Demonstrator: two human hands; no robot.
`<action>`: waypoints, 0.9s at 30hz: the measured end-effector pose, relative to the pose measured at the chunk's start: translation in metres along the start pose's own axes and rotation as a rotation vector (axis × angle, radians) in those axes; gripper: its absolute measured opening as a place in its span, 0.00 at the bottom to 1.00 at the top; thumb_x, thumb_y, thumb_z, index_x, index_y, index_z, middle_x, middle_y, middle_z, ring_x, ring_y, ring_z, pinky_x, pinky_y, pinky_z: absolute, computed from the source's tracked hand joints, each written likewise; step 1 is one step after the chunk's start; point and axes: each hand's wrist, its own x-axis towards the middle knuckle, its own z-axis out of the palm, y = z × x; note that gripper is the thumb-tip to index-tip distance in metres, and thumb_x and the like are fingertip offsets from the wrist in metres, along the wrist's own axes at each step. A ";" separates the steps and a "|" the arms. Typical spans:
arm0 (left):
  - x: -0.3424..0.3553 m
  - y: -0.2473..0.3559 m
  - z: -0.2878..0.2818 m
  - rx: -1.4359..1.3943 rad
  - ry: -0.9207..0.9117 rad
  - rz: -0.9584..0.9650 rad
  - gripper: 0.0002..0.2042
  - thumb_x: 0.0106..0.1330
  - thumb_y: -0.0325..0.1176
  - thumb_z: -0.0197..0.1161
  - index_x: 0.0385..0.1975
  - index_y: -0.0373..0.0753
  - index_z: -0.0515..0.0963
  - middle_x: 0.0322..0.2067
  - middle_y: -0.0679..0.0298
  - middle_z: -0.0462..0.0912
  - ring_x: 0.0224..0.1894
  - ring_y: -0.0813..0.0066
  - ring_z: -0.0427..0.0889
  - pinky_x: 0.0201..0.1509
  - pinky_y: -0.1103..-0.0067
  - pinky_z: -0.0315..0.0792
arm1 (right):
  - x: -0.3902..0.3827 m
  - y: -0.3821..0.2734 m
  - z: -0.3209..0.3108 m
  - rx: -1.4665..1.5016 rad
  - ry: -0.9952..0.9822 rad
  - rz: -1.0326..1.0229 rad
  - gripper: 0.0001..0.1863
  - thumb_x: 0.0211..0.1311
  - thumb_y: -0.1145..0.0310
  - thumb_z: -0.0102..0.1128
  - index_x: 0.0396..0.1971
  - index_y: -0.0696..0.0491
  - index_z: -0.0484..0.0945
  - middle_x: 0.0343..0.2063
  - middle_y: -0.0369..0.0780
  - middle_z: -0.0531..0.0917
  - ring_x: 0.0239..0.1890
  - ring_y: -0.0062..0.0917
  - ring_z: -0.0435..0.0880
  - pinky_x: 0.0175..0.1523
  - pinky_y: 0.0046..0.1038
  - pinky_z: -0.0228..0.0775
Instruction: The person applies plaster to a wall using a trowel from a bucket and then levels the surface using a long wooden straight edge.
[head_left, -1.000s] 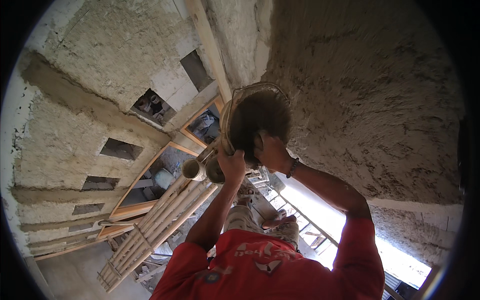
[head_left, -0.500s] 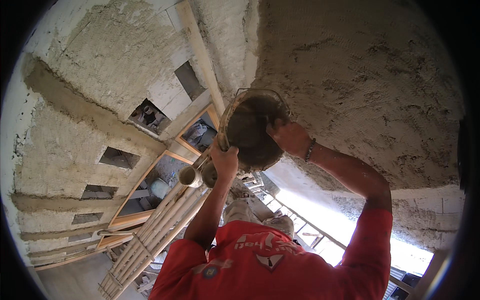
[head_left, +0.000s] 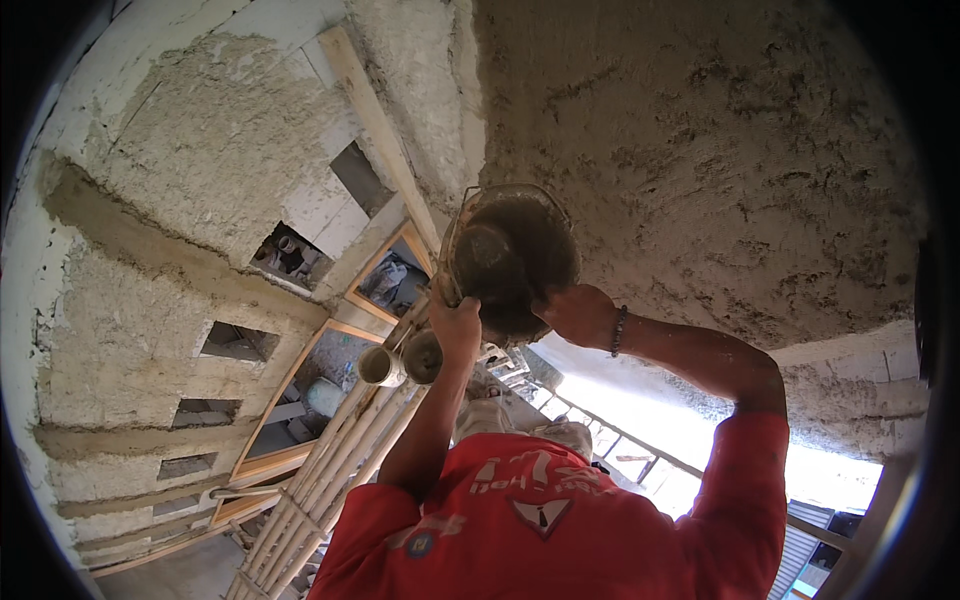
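- Two hands are at one bucket [head_left: 553, 232]; it is tilted with its mouth facing you, close in front of the rough, grey-brown wall [head_left: 700, 170].
- Your left hand [head_left: 457, 325] has its grip clenched on the bucket's near-left rim, thumb lapped over the edge. In my judgement, this steadies the tilt and bears part of the weight.
- Your right hand [head_left: 580, 315] is at the lower right of the mouth, fingers curled. Whether this grip grasps the rim, a tool or nothing, I cannot tell.
- The wire handle [head_left: 530, 187] lies up at the far edge, which leaves the mouth unobstructed.
- Wet-looking grey-brown material [head_left: 487, 255] coats the interior; the tilt probably serves to bring it within reach.
- A white pail [head_left: 396, 372] and a grey pail [head_left: 424, 352] sit side by side, left of your left forearm, near the bamboo poles [head_left: 335, 455]. What supports them is hidden.
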 end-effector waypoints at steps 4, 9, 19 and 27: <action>-0.009 0.021 0.011 0.128 0.020 0.056 0.21 0.47 0.18 0.52 0.45 0.32 0.73 0.31 0.64 0.78 0.30 0.80 0.75 0.34 0.81 0.70 | -0.028 0.011 -0.044 -0.091 0.145 0.101 0.17 0.56 0.69 0.53 0.47 0.52 0.76 0.31 0.43 0.80 0.30 0.31 0.83 0.30 0.33 0.77; -0.014 0.021 0.025 0.097 -0.001 0.079 0.19 0.48 0.19 0.54 0.44 0.32 0.74 0.27 0.63 0.80 0.26 0.79 0.76 0.30 0.80 0.71 | -0.019 0.033 -0.051 -0.328 0.223 0.232 0.19 0.55 0.69 0.53 0.48 0.56 0.75 0.28 0.43 0.80 0.28 0.31 0.82 0.29 0.32 0.76; -0.025 -0.009 0.043 0.170 0.025 0.130 0.21 0.49 0.19 0.55 0.47 0.30 0.73 0.33 0.56 0.82 0.35 0.68 0.82 0.41 0.75 0.73 | -0.032 0.015 0.008 0.217 -0.094 0.202 0.11 0.55 0.70 0.53 0.36 0.58 0.78 0.23 0.43 0.82 0.32 0.35 0.83 0.32 0.35 0.78; -0.030 -0.005 0.049 0.352 -0.036 0.121 0.20 0.48 0.19 0.56 0.45 0.30 0.73 0.38 0.49 0.80 0.39 0.58 0.82 0.44 0.70 0.73 | -0.022 0.051 -0.026 -0.290 0.224 0.383 0.10 0.52 0.67 0.56 0.33 0.54 0.80 0.27 0.43 0.82 0.35 0.34 0.82 0.31 0.33 0.73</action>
